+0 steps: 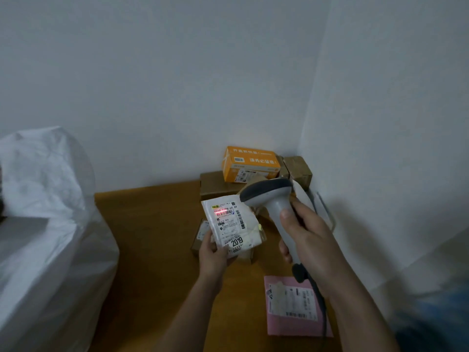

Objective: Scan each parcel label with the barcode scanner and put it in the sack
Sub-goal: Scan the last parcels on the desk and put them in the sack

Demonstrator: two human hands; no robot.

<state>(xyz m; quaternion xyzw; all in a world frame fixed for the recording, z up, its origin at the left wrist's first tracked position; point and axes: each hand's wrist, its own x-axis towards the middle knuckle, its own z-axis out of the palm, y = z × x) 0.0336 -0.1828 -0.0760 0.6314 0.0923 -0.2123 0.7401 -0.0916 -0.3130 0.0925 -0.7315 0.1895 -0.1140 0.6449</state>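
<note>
**Open counter on the left, clutter at the right and back**

Bare counter (152, 237) runs leftward to the white sack (45, 224). Stacked boxes, the orange box (250, 162) topmost, block the far corner; a pink parcel (291, 306) lies near the front right.

The white sack (45, 224) runs off the left edge; the small box (199, 237) sits half-hidden behind the held parcel (232, 227).

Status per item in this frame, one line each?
white parcel: held up in left hand, red scan line on its barcode
barcode scanner: gripped by right hand, aimed at the label
sack: standing at left, mouth not visible
pink parcel: lying flat on table, label up
orange box: stacked on brown boxes in the corner
</note>
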